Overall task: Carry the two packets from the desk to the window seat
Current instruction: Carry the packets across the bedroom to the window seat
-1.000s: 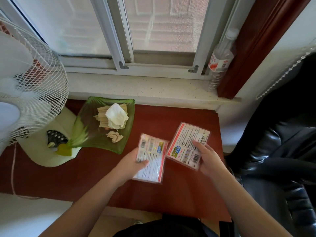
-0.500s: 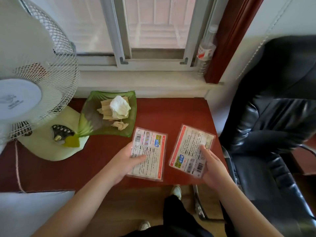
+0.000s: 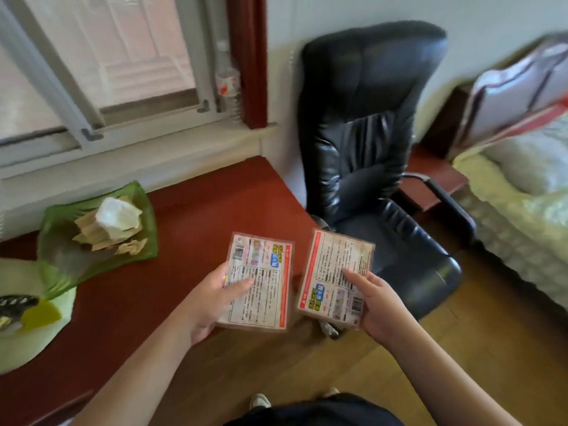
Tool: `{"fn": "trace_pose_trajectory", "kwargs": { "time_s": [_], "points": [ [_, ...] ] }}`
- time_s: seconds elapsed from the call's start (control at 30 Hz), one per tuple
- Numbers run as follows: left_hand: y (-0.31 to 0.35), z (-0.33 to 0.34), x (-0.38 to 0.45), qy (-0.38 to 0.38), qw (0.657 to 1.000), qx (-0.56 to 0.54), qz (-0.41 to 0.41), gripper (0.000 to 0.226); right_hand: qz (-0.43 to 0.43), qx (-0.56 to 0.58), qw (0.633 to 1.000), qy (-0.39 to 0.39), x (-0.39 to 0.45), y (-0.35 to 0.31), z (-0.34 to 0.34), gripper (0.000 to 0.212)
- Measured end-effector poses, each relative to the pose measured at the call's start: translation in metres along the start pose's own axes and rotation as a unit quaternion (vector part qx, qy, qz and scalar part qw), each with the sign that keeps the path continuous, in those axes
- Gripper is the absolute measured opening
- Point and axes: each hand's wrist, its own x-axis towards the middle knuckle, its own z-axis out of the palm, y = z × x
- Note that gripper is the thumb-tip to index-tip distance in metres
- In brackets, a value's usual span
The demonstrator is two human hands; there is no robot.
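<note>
Two flat clear packets with printed white and red labels are lifted off the red-brown desk point(image 3: 190, 216). My left hand point(image 3: 212, 299) grips the left packet point(image 3: 264, 281) by its left edge, thumb on top. The right packet point(image 3: 332, 272) sits in my right hand point(image 3: 375, 299), held by its lower right corner, over the desk's right edge and the wooden floor. The pale window ledge point(image 3: 147, 161) runs along the back below the window.
A green leaf-shaped dish point(image 3: 55, 241) with tissue and sticks sits on the desk at left, beside a fan's pale base point(image 3: 27, 342). A plastic bottle point(image 3: 227, 84) stands on the ledge. A black office chair point(image 3: 368, 167) stands right of the desk, a bed point(image 3: 522, 210) beyond it.
Both hands have raised the packets off the desk and drawn them back toward me. My view has swung right, bringing the chair and bed into sight.
</note>
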Motion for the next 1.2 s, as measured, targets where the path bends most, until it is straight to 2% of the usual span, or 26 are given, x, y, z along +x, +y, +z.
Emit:
{"fn": "trace_pose_trajectory", "kwargs": {
  "time_s": [0.13,0.47,0.73,1.0,1.2],
  "points": [
    [0.016,0.052,0.018,-0.066,0.997,0.033,-0.01,0.028,-0.028,0.048,0.997,0.045,-0.034,-0.001,-0.051,0.02],
    [0.021,0.262,0.043,-0.226,0.958,0.171,-0.032,0.017,-0.091,0.192,0.966,0.144,-0.14,0.015,-0.232,0.043],
    [0.004,0.426,0.028,-0.329,0.923,0.189,-0.062,0.017,-0.137,0.261,0.934,0.2,-0.222,0.028,-0.341,0.046],
    [-0.001,0.532,0.029,-0.414,0.884,0.203,-0.083,0.024,-0.181,0.333,0.889,0.258,-0.264,0.04,-0.403,0.05],
    [-0.002,0.601,0.059,-0.465,0.849,0.227,-0.106,0.04,-0.196,0.367,0.858,0.301,-0.269,0.037,-0.444,0.05]
  ]
}}
